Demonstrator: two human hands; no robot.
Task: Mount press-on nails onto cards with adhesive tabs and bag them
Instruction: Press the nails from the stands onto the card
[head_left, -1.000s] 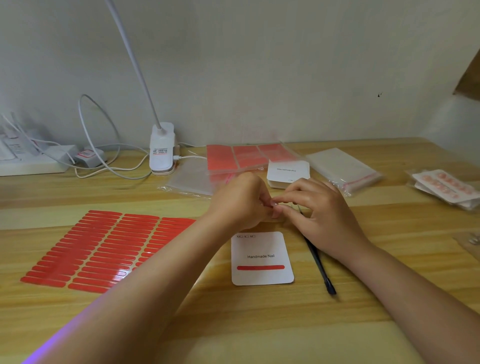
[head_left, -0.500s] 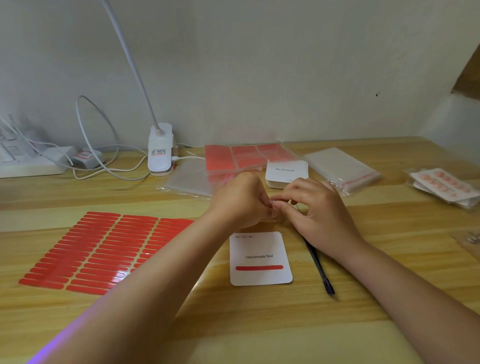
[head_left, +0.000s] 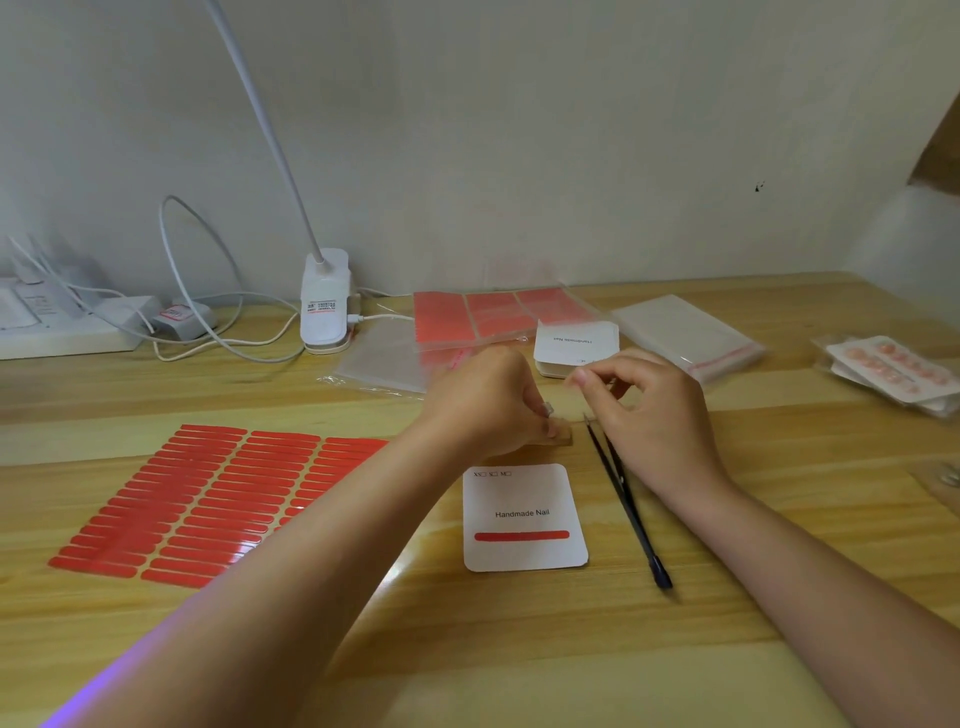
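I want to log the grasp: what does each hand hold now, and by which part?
The left hand pinches a small nail-like piece at its near end. The right hand has curled fingers; whether it holds anything cannot be told.

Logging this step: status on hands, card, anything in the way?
Left hand pinches a small clear piece; right hand curled, grip unclear. Card bears one red tab, no nails. Tweezers lie beside it, clear.

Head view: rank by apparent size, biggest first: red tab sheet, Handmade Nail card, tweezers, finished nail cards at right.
1. red tab sheet, clearly largest.
2. Handmade Nail card.
3. finished nail cards, farther away and cut off by the frame edge, so close to the card and unsure.
4. tweezers: long but thin, smallest area.
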